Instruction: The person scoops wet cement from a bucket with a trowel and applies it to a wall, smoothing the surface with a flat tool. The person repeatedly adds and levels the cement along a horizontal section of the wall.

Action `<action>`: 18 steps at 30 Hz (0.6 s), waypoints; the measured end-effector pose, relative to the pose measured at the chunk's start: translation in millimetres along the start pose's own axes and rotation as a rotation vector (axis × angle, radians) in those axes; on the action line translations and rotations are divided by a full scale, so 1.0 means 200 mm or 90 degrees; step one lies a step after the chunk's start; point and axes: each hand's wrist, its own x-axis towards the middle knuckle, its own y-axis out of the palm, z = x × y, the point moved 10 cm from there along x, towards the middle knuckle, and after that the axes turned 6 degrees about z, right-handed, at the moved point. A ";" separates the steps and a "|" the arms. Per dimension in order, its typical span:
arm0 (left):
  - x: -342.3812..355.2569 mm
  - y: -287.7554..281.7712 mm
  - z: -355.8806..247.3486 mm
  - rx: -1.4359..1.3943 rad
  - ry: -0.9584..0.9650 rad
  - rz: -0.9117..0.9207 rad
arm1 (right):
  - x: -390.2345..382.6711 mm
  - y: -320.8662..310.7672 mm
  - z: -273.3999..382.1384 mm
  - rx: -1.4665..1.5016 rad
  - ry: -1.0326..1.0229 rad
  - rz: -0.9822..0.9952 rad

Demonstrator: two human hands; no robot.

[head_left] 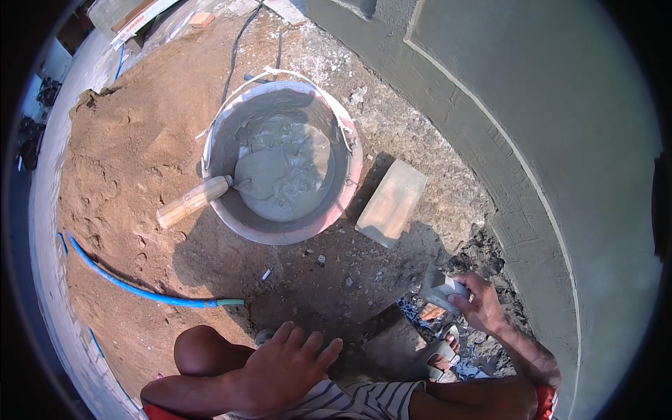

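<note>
My right hand (479,302) grips a small grey, cement-smeared tool (439,287) low at the foot of the freshly plastered grey wall (560,126). My left hand (288,364) rests open on my bent knee, fingers spread, holding nothing. In front of me stands a round bucket (350,178) with wet grey cement in it. A trowel (255,175) with a wooden handle (192,201) lies inside, its handle leaning over the left rim. A wooden float block (392,201) lies on the ground just right of the bucket.
Sandy soil (133,154) covers the ground on the left. A blue hose (147,290) curves across it. A black cable (234,56) runs away behind the bucket. Rubble and cement scraps (483,259) lie at the wall's base. My sandalled foot (441,353) is near them.
</note>
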 end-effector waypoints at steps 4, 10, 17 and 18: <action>0.03 0.05 -0.01 -0.037 0.008 0.050 | -0.08 0.08 0.11 -0.038 -0.009 0.093; 0.09 0.06 0.03 0.009 -0.027 0.063 | -0.07 0.06 0.06 0.102 0.002 0.029; 0.16 0.12 0.08 -0.038 -0.042 0.077 | -0.07 0.13 0.03 0.093 0.035 0.070; 0.16 0.14 0.08 -0.046 -0.038 0.085 | -0.10 0.14 0.00 0.083 0.017 0.078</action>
